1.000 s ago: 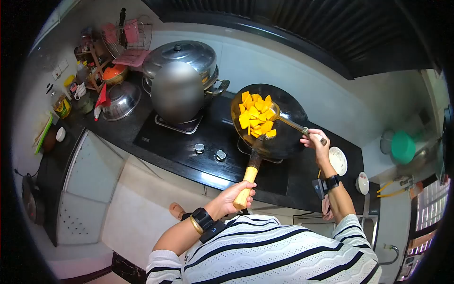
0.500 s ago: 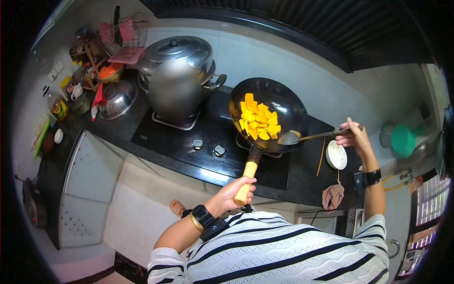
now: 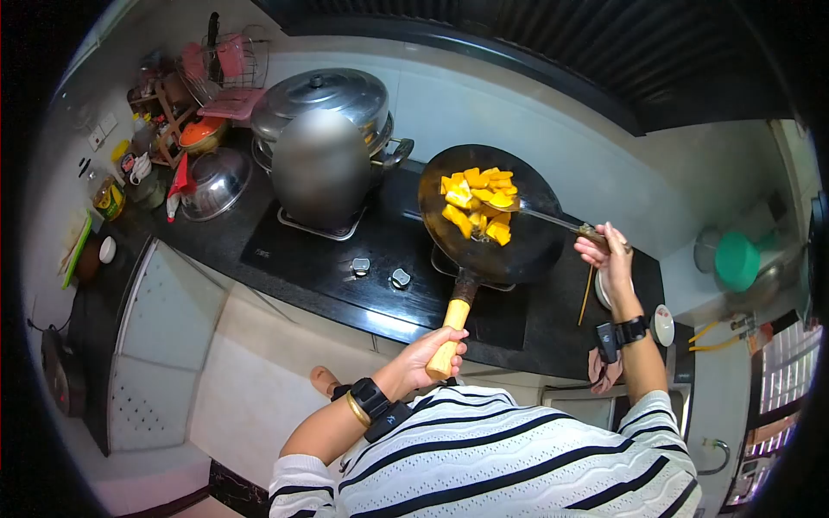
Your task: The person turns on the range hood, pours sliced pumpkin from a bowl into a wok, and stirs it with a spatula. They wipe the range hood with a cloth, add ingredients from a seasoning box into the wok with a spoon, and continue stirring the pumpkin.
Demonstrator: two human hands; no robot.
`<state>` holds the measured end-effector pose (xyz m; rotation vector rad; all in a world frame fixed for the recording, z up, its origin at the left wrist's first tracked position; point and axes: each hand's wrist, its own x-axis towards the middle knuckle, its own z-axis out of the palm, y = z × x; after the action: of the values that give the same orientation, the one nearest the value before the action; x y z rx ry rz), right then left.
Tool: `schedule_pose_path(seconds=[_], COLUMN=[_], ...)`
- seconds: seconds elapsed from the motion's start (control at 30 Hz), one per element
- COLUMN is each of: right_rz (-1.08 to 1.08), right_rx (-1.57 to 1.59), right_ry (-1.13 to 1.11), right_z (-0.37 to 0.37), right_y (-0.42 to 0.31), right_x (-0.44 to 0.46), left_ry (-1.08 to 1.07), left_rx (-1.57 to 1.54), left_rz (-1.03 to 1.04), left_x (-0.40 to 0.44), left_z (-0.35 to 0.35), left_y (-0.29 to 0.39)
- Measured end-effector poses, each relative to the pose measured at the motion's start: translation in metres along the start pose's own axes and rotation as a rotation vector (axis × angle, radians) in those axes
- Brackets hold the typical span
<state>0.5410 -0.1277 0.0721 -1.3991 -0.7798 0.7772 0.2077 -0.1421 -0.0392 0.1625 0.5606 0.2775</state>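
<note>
My left hand is wrapped round the pale wooden handle of a dark wok, which sits on the stove's right burner. Inside the wok lie yellow-orange chunks that look like pumpkin, heaped towards the far left. My right hand grips a metal spatula by the end of its handle. The spatula's blade is among the chunks and partly hidden by them. Under my right forearm a white bowl is mostly covered.
A large lidded steel pot stands on the left burner, partly behind a blurred patch. Further left are a metal dome lid, an orange-lidded pot and bottles. A chopstick and a small white dish lie right.
My right hand has moved left and slightly down, carrying the spatula's blade from the wok's right side into the chunks. The chunks have shifted up and are rearranged. My left hand stays put.
</note>
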Motion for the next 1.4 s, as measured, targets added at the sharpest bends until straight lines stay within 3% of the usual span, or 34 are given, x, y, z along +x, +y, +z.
schedule_pose_path(seconds=[0.23,0.47,0.57,0.7,0.77,0.97,1.1,1.17,1.3,1.37,1.4], right_rz=[-0.066,0.027,-0.075,-0.282,-0.591,-0.666,-0.734,-0.531,-0.594,-0.393,-0.342], right_rx=[-0.461,-0.063,-0.055,-0.289,-0.642,-0.824,-0.864,-0.853,-0.600,-0.373,-0.406], right_ry=[0.001,-0.031,-0.200,-0.373,-0.514,-0.663,-0.553,-0.466,-0.338,-0.281,-0.241], right_z=[-0.053,-0.006,0.024,0.038,0.041,0.063,0.077,0.068,0.035,0.014,0.002], right_y=[-0.065,0.031,0.045,0.004,-0.033,-0.080,-0.034,-0.010,0.001,-0.027,-0.045], right_x=[-0.005,0.032,0.011,-0.029,-0.048,-0.093,-0.072,-0.050,-0.028,-0.036,-0.042], left_ry=[-0.008,-0.013,-0.045,-0.033,-0.035,-0.018,-0.009,-0.005,0.014,0.031,0.023], left_rx=[-0.003,-0.006,-0.013,0.002,0.003,-0.003,-0.006,-0.003,0.008,0.019,0.008], left_rz=[-0.018,-0.001,0.010,0.023,0.028,0.022,0.027,0.023,0.022,0.023,0.015], left_x=[0.001,-0.004,-0.002,-0.003,-0.004,0.000,-0.004,-0.005,-0.008,-0.007,-0.006], left_z=[0.000,0.001,-0.001,0.001,0.001,0.001,0.005,0.006,0.009,0.009,0.008], left_y=[0.001,0.000,0.000,-0.001,-0.001,-0.002,-0.001,0.000,0.000,0.000,0.000])
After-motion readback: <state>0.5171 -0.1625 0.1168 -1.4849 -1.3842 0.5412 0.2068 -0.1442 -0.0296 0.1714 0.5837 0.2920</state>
